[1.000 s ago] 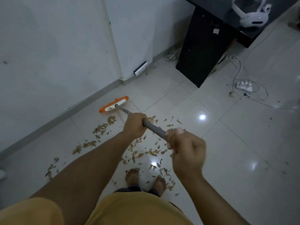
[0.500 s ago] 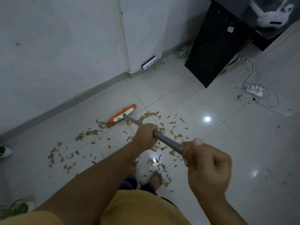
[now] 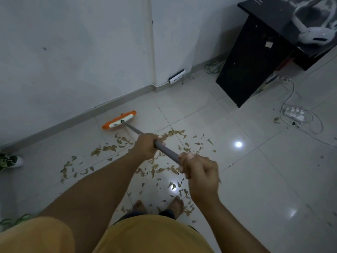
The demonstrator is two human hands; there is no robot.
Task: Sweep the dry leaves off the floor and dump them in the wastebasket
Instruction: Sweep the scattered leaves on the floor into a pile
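Both my hands hold a broom by its grey handle [image 3: 165,149]. My left hand [image 3: 145,147] grips lower down the shaft, my right hand [image 3: 199,175] grips the upper end. The orange and white broom head [image 3: 119,120] rests on the white tiled floor close to the wall's skirting. Dry brown leaves [image 3: 162,168] lie scattered over the tiles between the broom head and my bare feet [image 3: 158,206], with a looser trail [image 3: 73,168] off to the left. No wastebasket is in view.
A black cabinet [image 3: 244,70] stands at the back right with a white headset [image 3: 313,33] on top. A white power strip [image 3: 294,113] and loose cables lie on the floor to the right. A wall socket [image 3: 176,76] sits at the skirting. Plant leaves [image 3: 7,159] show at the left edge.
The broom head was pulled in toward the leaves, then pushed back out near the wall. Both hands keep their grip on the handle. The view has shifted slightly.
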